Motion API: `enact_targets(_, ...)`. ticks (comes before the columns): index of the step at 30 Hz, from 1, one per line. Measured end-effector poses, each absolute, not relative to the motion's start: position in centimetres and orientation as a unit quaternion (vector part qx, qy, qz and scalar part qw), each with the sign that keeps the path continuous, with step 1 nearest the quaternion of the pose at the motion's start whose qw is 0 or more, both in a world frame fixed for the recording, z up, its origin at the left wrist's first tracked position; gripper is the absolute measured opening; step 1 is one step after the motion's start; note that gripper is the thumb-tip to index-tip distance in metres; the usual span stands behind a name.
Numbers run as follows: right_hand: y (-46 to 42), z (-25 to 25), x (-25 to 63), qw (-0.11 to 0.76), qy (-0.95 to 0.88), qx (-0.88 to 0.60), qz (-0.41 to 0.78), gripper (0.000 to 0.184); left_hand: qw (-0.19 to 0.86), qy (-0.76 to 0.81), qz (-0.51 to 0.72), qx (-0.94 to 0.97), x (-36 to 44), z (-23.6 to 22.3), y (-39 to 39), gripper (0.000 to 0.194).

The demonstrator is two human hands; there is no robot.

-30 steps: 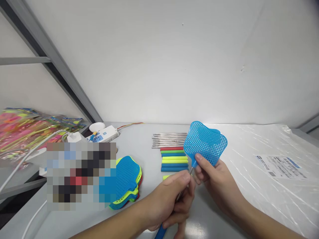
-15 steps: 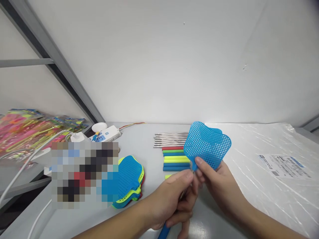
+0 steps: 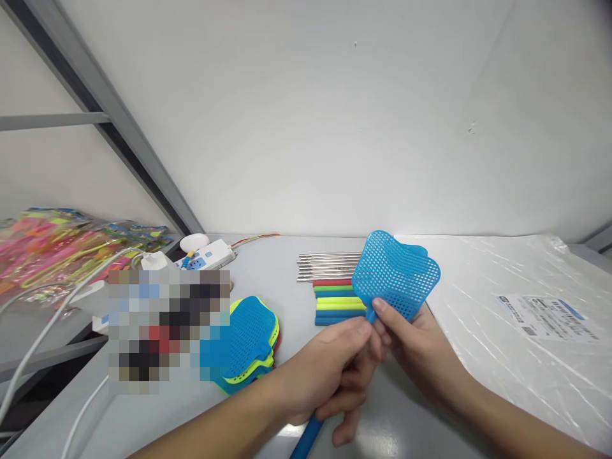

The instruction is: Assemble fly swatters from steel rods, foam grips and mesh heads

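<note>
A blue mesh fly swatter head (image 3: 394, 274), bent along its middle, is pinched at its base by my right hand (image 3: 411, 338). My left hand (image 3: 329, 373) is closed around the swatter's shaft just under the neck, its thumb touching near my right fingertips. Most of the shaft is hidden by the fingers. Below the left palm a blue handle (image 3: 308, 437) sticks out toward me. Beyond the hands lie coloured handle tubes (image 3: 339, 305) in a row and thin metal rods (image 3: 329, 266). To the left is a stack of mesh swatter heads (image 3: 251, 338), a blue one on top.
A white power strip (image 3: 208, 255) with cables stands at the back left. Packaged colourful items (image 3: 62, 248) are heaped at far left. Plastic-wrapped sheeting (image 3: 478, 299) with a label covers the right side. A white wall (image 3: 335, 127) rises behind. Part of the left is pixelated.
The thumb of my left hand has slid slightly up toward the swatter's neck, and its lower fingers have loosened a little. More of the blue handle shows below. The view has shifted slightly.
</note>
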State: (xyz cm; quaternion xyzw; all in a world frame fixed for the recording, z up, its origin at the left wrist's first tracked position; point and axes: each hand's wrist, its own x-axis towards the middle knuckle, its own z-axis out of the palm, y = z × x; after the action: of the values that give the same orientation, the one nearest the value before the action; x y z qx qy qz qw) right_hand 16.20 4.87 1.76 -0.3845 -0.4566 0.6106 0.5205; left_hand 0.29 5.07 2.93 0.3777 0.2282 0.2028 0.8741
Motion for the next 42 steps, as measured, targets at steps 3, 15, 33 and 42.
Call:
enact_targets(3, 5.2, 2.0, 16.5, 0.516, -0.472, -0.4, 0.593, 0.04, 0.877, 0.23, 0.198, 0.373, 0.1, 2.9, 5.1, 0.03)
enact_targets(15, 5.1, 2.6, 16.7, 0.537, -0.471, -0.449, 0.536, 0.037, 0.883, 0.254, 0.185, 0.35, 0.2, 3.1, 5.4, 0.032)
enact_targets(33, 4.6, 2.2, 16.2, 0.492, -0.491, -0.39, 0.605, 0.029, 0.91, 0.231, 0.146, 0.312, -0.5, 3.5, 5.8, 0.028)
enact_targets(42, 6.0, 3.1, 18.5, 0.563, -0.445, -0.426, 0.551, 0.03, 0.928, 0.213, 0.094, 0.292, -1.2, 3.5, 6.1, 0.031)
